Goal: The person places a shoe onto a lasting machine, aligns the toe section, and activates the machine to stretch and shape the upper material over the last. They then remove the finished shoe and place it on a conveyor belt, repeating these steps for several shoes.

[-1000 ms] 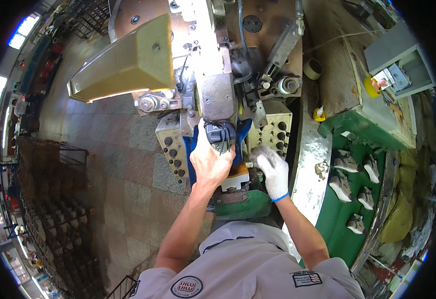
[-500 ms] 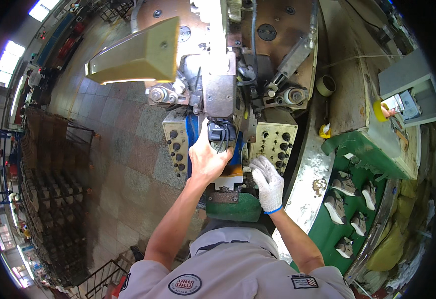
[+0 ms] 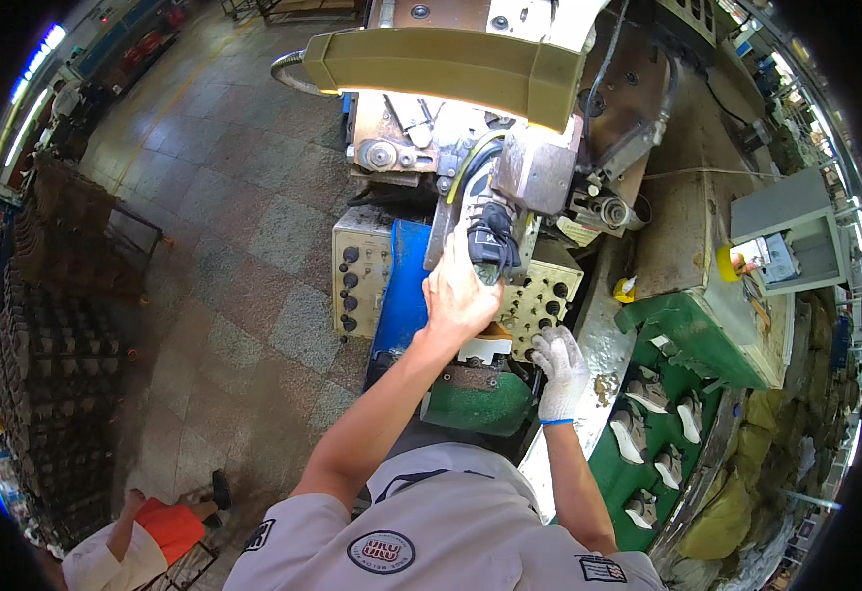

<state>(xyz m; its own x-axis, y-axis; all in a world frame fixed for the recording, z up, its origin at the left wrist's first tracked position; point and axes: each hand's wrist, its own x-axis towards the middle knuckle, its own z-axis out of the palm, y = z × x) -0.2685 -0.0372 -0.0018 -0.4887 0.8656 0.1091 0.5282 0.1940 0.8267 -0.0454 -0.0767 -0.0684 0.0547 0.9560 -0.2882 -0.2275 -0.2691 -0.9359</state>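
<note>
My bare left hand grips a dark shoe upper with light trim, held up into the head of a shoe-making machine. My right hand, in a white glove, rests by the cream control panel with rows of knobs, just right of the shoe. Its fingers are curled and I see nothing in them. A yellow-green lamp hood hangs over the machine.
A second knob panel and a blue guard lie left of my hand. A green rack with several shoe soles stands at the right. A dark wire rack is at the left. A person in orange crouches at lower left.
My head has shifted, so the machine sits more to the right in view. My left hand stays on the shoe; my gloved right hand has dropped lower beside the panel.
</note>
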